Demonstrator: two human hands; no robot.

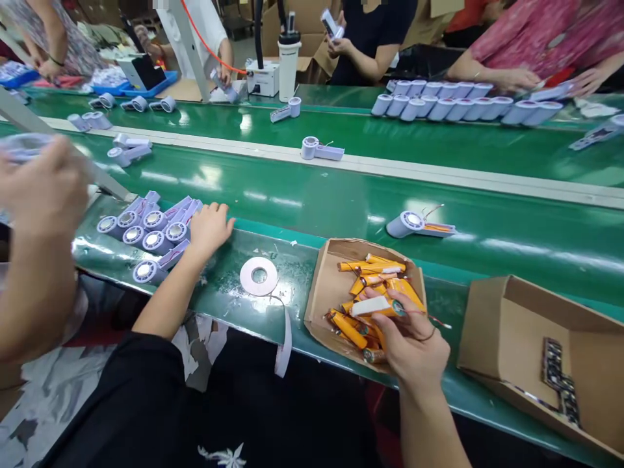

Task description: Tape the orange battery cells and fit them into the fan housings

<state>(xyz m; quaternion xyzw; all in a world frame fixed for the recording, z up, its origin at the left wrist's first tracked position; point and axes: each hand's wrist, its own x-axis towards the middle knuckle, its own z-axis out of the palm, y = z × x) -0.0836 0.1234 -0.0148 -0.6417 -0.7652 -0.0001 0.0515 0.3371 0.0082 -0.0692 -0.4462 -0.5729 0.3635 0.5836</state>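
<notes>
My right hand (pixel 414 344) pinches an orange battery (pixel 394 308) with a white strip on its side and thin wires at one end. It is held above a cardboard tray (pixel 319 286) of loose orange batteries (pixel 348 330). Over on the left, my left hand (pixel 209 227) lies beside a cluster of lilac fan housings (pixel 155 240), fingers apart, palm down; what is under the palm is hidden. Between my hands, a roll of white tape (pixel 259 276) lies flat on the green bench, its loose end hanging over the front edge.
Another cardboard tray (pixel 482 325) with circuit boards (pixel 553 364) stands at right. A conveyor belt (pixel 273 188) carries a wired fan housing (pixel 412 223) and others. A co-worker's blurred hand (pixel 49 188) is at far left. People work across the belt beside rows of housings (pixel 439 107).
</notes>
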